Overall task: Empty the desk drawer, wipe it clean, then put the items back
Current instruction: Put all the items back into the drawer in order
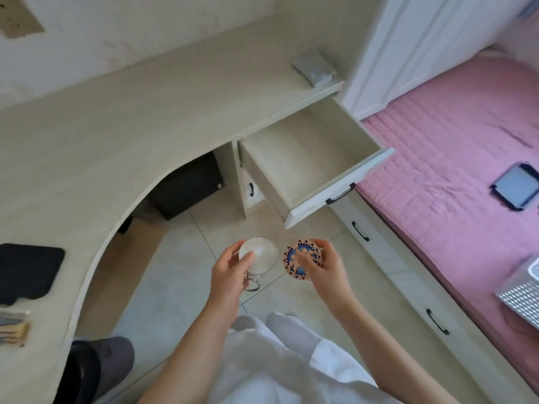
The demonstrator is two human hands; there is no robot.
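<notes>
Fingers of the left hand (230,268) grip a round white mirror (258,255) with a key ring, and just beside it the right hand (326,265) holds a patterned round disc (302,259). Beyond both hands the drawer (309,158) stands pulled out of the desk (116,126), well apart from them.

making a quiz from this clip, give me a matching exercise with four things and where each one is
Things:
1. white disc with key ring
2. patterned round piece
3. grey cloth
4. tablet

Places:
a. on the pink bed
b. in the left hand
c. on the desk, above the open drawer
d. in the right hand

Pairs: 1-b, 2-d, 3-c, 4-a
</notes>
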